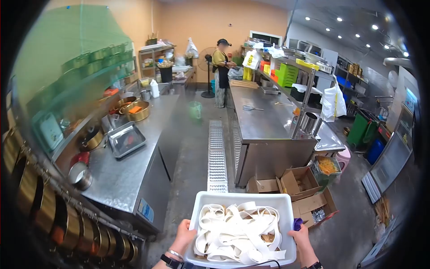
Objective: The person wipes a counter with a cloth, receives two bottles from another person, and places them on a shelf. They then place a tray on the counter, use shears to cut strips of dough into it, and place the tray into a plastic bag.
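Both hands carry a white plastic tub (242, 199) of wide flat noodles (239, 231) at waist height: the left hand (182, 236) clamps its left rim, the right hand (302, 235) its right (a purple scrap pinched there), keeping the load level. Cardboard boxes (298, 186) lie just beyond the right hand.

Both hands (183, 237) (302, 240) gripping white tub (242, 199) — wide noodles (239, 233)

white tub (204, 199), heaped wide white noodles (239, 235)

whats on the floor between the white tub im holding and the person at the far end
In the head view, a metal floor drain grate runs along the aisle between the white tub and the person; a green bucket stands farther along.
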Tool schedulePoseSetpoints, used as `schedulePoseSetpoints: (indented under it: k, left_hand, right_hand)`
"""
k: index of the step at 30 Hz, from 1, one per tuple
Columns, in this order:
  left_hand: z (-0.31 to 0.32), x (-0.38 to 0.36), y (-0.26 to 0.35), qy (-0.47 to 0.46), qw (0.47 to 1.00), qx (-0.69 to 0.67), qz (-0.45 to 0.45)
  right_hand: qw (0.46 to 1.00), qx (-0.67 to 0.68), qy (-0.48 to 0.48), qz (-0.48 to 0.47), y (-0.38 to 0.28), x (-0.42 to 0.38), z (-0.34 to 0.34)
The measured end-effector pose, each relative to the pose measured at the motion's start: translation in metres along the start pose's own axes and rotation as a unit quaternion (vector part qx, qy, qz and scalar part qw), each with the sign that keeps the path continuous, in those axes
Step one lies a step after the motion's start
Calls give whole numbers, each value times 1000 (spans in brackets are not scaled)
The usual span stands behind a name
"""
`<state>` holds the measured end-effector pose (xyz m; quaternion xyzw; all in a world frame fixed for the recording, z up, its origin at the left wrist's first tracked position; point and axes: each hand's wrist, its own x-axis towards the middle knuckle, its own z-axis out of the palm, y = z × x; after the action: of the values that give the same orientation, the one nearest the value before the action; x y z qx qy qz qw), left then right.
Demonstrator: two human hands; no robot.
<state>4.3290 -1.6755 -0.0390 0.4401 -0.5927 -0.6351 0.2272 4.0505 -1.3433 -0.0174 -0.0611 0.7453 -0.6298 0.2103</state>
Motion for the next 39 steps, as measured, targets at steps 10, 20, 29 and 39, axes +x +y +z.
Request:
schedulePoseSetpoints:
  k: [10, 20, 29, 39]
  left_hand:
    - [-43, 214, 95, -13, 999, -9, 29]
    - [-28, 483, 182, -66, 995, 20, 67]
    - [108, 706, 285, -285, 956, 42, 54]
    - [373, 885, 353, -560, 769, 206, 229]
  right_hand:
    - [999, 21, 22, -41, -42, 148, 149]
    - [992, 28, 123, -27, -125, 319, 288]
    - [942, 90, 321, -27, -190, 413, 321]
    - [791, 227, 569, 8, -132, 534, 334]
